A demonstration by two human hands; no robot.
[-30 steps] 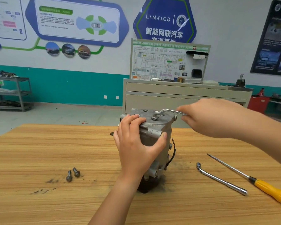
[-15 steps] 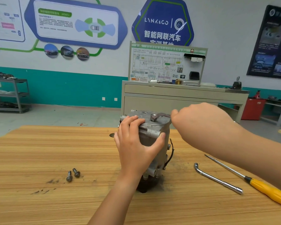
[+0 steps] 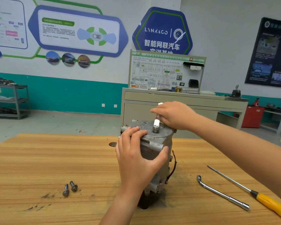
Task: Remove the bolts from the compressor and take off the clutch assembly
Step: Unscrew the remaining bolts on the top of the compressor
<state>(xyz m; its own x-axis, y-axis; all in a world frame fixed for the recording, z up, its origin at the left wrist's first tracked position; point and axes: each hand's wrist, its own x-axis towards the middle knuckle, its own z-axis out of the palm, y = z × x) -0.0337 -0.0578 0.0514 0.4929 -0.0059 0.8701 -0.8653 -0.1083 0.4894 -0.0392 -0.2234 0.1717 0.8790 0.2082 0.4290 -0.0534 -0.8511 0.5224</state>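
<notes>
Compressor [image 3: 162,135] is standing upright at frame centre on the wooden tabletop [image 3: 55,159], its dark lower end [image 3: 146,202] touching the wood and its flat grey top face turned up. Left hand [image 3: 136,161] is gripping the upper housing from the near side: fingers curled over the top rim, thumb pressing against the housing to the right of them. Right hand [image 3: 173,115] is reaching in from the right of the frame and closing round a bright metal socket wrench [image 3: 156,125], which is standing near vertical with its socket end seated on the top face, just right of the left fingertips. The wrench's upper tip is showing above the knuckles; the fastener under the socket is hidden. A black wire [image 3: 173,164] is hanging down the compressor's right side. At lower left, well apart from the compressor, one loose bolt [image 3: 66,190] and a second loose bolt [image 3: 73,186] are lying just beside each other among dark smudges. At lower right, an L-shaped wrench [image 3: 222,194] is lying on the wood, and beyond it a screwdriver [image 3: 269,202] with a yellow handle, its shaft pointing up-left. Behind the tabletop, a grey cabinet [image 3: 169,98] is carrying a wiring diagram board [image 3: 161,72]; a metal shelf rack [image 3: 16,101] is sitting at the left edge.
</notes>
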